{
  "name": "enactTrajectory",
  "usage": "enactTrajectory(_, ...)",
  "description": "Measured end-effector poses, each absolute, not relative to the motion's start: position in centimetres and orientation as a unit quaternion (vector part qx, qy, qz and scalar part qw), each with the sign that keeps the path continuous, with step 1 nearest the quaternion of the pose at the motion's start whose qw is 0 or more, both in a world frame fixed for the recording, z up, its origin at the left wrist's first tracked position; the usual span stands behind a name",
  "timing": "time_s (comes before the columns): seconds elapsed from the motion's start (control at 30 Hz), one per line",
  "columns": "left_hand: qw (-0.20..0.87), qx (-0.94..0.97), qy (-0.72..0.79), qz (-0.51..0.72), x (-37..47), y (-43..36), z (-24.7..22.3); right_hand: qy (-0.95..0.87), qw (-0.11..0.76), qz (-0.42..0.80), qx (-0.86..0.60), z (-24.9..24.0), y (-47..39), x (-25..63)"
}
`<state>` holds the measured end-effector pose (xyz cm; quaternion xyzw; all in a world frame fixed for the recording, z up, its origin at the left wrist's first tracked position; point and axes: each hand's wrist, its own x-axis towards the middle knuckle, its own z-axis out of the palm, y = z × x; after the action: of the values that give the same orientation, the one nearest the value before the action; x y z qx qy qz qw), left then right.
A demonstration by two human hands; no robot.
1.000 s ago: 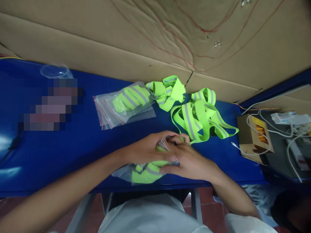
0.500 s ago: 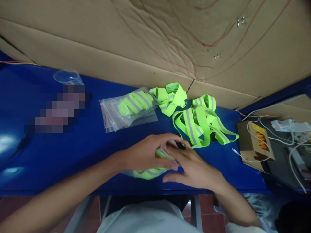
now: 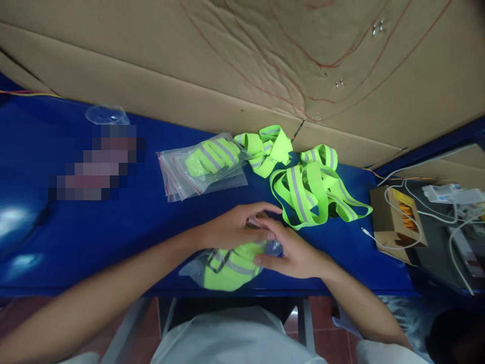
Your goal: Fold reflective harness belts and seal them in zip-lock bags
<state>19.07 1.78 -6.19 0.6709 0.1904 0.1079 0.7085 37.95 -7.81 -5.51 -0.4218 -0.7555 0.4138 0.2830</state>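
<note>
A clear zip bag [image 3: 193,270] with a folded neon-yellow reflective strap [image 3: 231,273] inside lies near the front edge of the blue table. A dark buckle [image 3: 220,260] shows through the plastic. My left hand [image 3: 229,227] is curled over the bag's upper end, thumb toward the right. From the other side my right hand [image 3: 297,253] closes on the same end, its fingertips meeting the left hand's. Part of the bag's mouth is hidden between the hands.
Behind my hands, a filled bag [image 3: 212,159] rests on several flat zip bags [image 3: 174,174]. Loose reflective straps [image 3: 295,194] are heaped right of them. A cardboard box [image 3: 394,222] and white cable [image 3: 379,242] sit at right. A cardboard wall [image 3: 151,65] stands behind.
The bagged strap has come further into view below my hands, its buckle now plainer. Both hands stay at the bag's upper end, with fingers slightly shifted.
</note>
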Motion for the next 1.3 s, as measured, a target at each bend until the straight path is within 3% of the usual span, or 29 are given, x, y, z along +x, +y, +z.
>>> enactTrajectory(0.27, 0.711, 0.651, 0.182, 0.193, 19.1, 2.1, -5.9, -0.681, 0.385, 0.449, -0.432, -4.6, -8.6, 38.4)
enactTrajectory(0.43, 0.715, 0.634, 0.205, 0.213, 18.8, 2.5, -6.6, -0.594, 0.501, 0.37, -0.51, -4.1, -8.2, 39.6)
enactTrajectory(0.53, 0.704, 0.638, 0.225, 0.218, 18.7, 2.8, -6.6, -0.566, 0.526, 0.359, -0.523, -4.1, -7.7, 39.9)
enactTrajectory(0.67, 0.705, 0.625, 0.23, 0.243, 18.8, 2.9, -6.4, -0.6, 0.486, 0.343, -0.536, -4.5, -7.7, 39.7)
enactTrajectory(0.87, 0.711, 0.616, 0.224, 0.253, 18.8, 2.9, -6.4, -0.712, 0.391, 0.196, -0.549, -4.2, -7.8, 39.5)
enactTrajectory(1.1, 0.731, 0.605, 0.195, 0.247, 18.9, 2.6, -6.7, -0.733, 0.346, 0.303, -0.501, -4.9, -8.1, 38.9)
enactTrajectory(1.3, 0.736, 0.612, 0.185, 0.223, 18.9, 2.3, -6.4, -0.792, 0.258, 0.24, -0.498, -4.2, -8.1, 39.3)
